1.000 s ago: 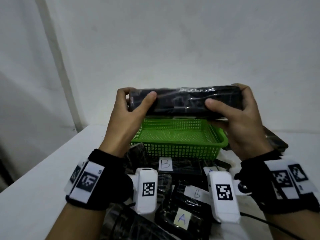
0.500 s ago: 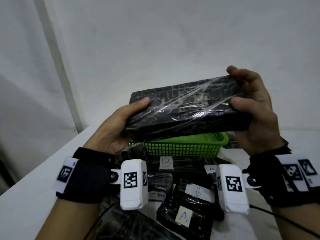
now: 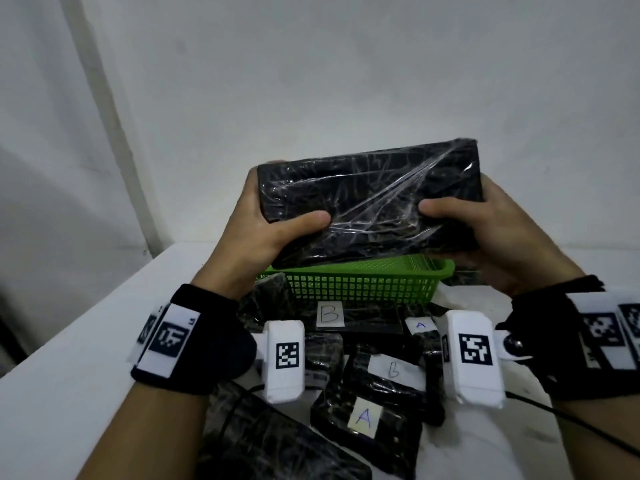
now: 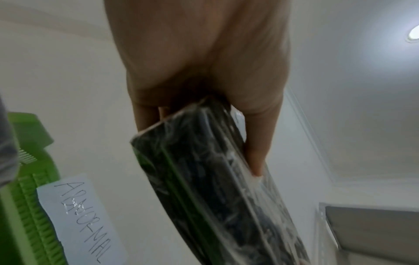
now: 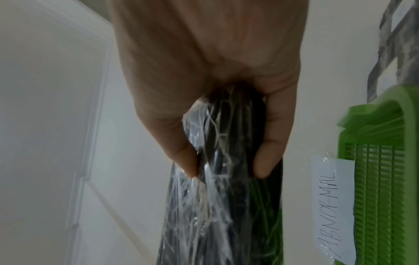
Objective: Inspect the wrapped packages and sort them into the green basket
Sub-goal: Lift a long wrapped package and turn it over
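I hold a flat black package (image 3: 370, 199) wrapped in clear film, raised above the green basket (image 3: 360, 282), its broad face tilted toward me. My left hand (image 3: 273, 223) grips its left end, thumb on the face and fingers behind. My right hand (image 3: 485, 230) grips its right end the same way. The left wrist view shows the package (image 4: 217, 179) edge-on between thumb and fingers. The right wrist view shows the package (image 5: 226, 179) pinched likewise. A paper label reading ABNORMAL (image 4: 83, 220) is stuck on the basket (image 5: 381, 179). No label shows on the held package's face.
Several more wrapped black packages lie on the white table (image 3: 69, 393) below my wrists, some with paper tags: a B tag (image 3: 329, 313), another B tag (image 3: 393, 370), an A tag (image 3: 364, 417). A black cable (image 3: 571, 424) trails at right. A white wall stands close behind.
The package has turned from edge-on, through a slant, to its broad face toward me, and sits lower over the basket. Both hands have shifted their hold on the ends.
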Action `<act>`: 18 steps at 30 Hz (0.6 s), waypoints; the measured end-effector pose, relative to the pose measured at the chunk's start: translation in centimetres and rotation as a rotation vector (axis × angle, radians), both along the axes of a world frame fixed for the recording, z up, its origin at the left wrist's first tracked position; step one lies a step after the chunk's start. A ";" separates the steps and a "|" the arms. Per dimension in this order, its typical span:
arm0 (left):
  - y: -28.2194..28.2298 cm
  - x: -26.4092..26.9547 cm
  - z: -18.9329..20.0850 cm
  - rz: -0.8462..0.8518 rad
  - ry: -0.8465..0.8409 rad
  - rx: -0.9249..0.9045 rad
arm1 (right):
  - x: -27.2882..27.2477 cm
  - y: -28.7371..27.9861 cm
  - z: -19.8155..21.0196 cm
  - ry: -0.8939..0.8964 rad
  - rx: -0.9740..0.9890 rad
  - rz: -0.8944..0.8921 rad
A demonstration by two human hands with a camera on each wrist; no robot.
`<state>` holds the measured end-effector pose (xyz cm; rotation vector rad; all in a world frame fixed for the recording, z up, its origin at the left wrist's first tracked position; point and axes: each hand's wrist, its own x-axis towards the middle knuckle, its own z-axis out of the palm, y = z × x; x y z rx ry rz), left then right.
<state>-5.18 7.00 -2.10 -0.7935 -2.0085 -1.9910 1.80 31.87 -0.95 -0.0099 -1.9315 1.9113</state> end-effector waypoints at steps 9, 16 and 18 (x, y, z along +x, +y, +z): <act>-0.8 1.2 1.2 -0.057 -0.208 -0.237 | 1.4 -0.3 0.4 0.173 0.154 -0.036; 0.0 1.4 1.4 -0.020 -0.216 0.060 | 2.5 -1.0 1.6 -0.085 0.063 0.072; 0.2 1.4 1.5 -0.026 -0.173 0.065 | 2.4 -1.0 1.8 -0.043 0.039 0.037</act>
